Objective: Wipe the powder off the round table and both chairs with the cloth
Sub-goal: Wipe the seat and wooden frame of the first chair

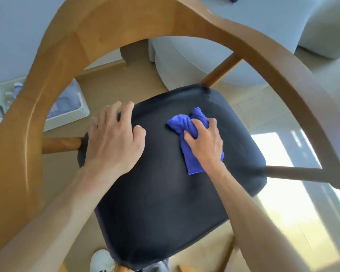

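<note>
Head view: your right hand (204, 142) grips the bunched blue cloth (186, 134), fingers curled round it, and presses it onto the black seat (165, 203) of the wooden chair (53, 61). The cloth lies on the far right part of the seat, near its right edge, with one end trailing out from under your wrist. Your left hand (114, 140) rests at the seat's far left corner, fingers spread and holding nothing, fingertips reaching over the edge. A single pale speck (166, 148) shows on the seat between your hands. The chair's curved backrest arches over both hands. On the floor beyond the left edge of the seat stands a white basket (75, 116) holding bottles. A white shoe (101, 260) shows below the seat's near edge.
</note>
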The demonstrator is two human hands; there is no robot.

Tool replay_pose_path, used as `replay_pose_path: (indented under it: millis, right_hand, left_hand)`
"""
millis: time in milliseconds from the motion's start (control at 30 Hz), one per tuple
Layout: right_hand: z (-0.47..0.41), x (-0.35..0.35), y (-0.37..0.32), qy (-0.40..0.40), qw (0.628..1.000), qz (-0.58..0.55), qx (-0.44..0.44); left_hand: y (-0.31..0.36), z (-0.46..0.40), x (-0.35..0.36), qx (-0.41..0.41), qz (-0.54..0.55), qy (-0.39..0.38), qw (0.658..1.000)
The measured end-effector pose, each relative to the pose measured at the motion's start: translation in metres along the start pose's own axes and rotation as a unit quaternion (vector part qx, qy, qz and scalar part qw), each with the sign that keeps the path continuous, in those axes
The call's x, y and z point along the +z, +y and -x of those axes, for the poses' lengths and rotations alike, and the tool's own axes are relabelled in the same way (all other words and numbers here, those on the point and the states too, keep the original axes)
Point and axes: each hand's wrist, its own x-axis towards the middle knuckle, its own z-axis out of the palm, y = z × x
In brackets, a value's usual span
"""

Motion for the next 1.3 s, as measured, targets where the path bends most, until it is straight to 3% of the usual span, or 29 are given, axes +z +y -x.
replay_pose_path:
  millis: [233, 333, 400, 667, 1000, 1133, 1300]
  right_hand:
    - [0.003, -0.052, 0.120, 0.068, 0.969, -0.016, 0.237]
    - [0.018, -0.052, 0.128, 0.073, 0.932, -0.049, 0.353]
    - [0.018, -0.045, 0.117, 0.064, 0.923, -0.048, 0.376]
    - [-0.019, -0.023, 0.092, 0.115, 0.926, 0.006, 0.360]
    - [-0.095, -0.023, 0.053, 0.074, 0.962, 0.014, 0.263]
    - [-0.107, -0.015, 0.030, 0.061, 0.977, 0.033, 0.200]
    - [-0.083, 0.007, -0.011, 0.051, 0.994, 0.084, 0.043]
  left_hand:
    - [0.041, -0.017, 0.019, 0.043, 0.010, -0.030, 0.999]
    - [0.052, -0.023, 0.026, 0.047, 0.023, -0.037, 0.998]
    - [0.057, -0.026, 0.030, 0.047, 0.031, -0.039, 0.998]
    - [0.043, -0.036, 0.036, 0.044, 0.026, -0.037, 0.998]
    - [0.014, -0.032, 0.034, 0.009, 0.019, -0.041, 0.999]
    - [0.005, -0.032, 0.030, 0.003, 0.017, -0.030, 0.999]
    - [-0.001, -0.031, 0.022, -0.015, 0.023, -0.022, 0.999]
